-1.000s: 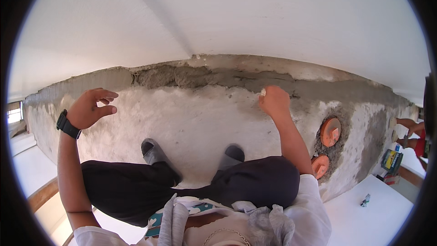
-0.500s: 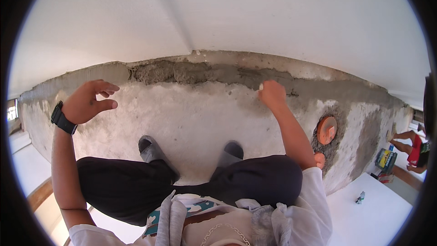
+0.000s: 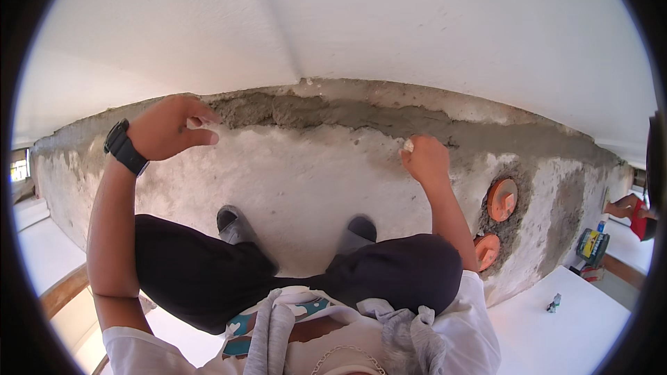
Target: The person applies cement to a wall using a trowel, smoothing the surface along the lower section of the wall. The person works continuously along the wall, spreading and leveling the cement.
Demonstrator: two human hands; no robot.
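Observation:
A rough strip of wet grey mortar (image 3: 313,109) runs along the foot of the white wall (image 3: 431,21), lumpy towards its left part and smoother to the right. My left hand (image 3: 170,128), with a black watch on its wrist, hovers by the lumpy left end. Its fingers are curved and apart from the thumb, and I see nothing in them. My right hand (image 3: 427,158) is closed in a fist just on the near side of the mortar. A small pale end pokes out by its thumb; the rest of what it grips is hidden.
Two round orange caps (image 3: 501,199) sit in rough mortar in the concrete floor (image 3: 313,180), right of my right forearm. My sandalled feet are below the strip. At the far right are a dark green and yellow container (image 3: 592,244), a white panel (image 3: 563,319) and part of another person.
My left hand has moved up and right, closer to the lumpy mortar. My right fist has shifted slightly right and down. More of the nearer orange cap shows now.

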